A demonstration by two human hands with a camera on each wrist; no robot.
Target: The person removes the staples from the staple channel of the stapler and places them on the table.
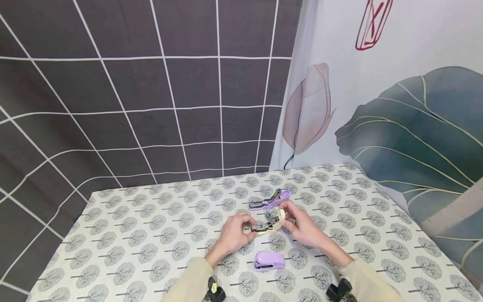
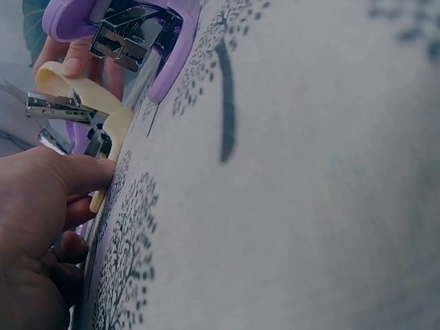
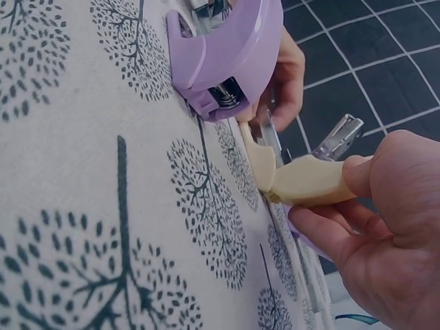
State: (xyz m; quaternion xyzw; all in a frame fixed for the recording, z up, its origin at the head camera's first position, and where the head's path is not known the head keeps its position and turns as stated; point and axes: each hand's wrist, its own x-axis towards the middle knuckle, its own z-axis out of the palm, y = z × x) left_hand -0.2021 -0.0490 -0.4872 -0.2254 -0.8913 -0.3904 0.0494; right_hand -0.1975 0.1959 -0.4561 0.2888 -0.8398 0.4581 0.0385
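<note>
A cream stapler lies swung open over the patterned cloth, its metal parts exposed between its two halves. My left hand pinches the end of its base between thumb and fingers. On the other side, my right hand grips the raised cream cover, thumb on one side and fingers on the other. The left wrist view shows a metal magazine standing out between cover and base. Nearer the body sits a closed purple stapler, apart from both hands.
Just beyond the hands lies a second purple stapler, opened out with its black and metal parts showing. A tree-print cloth covers the table. Behind it hang a dark grid curtain and a leaf-print curtain.
</note>
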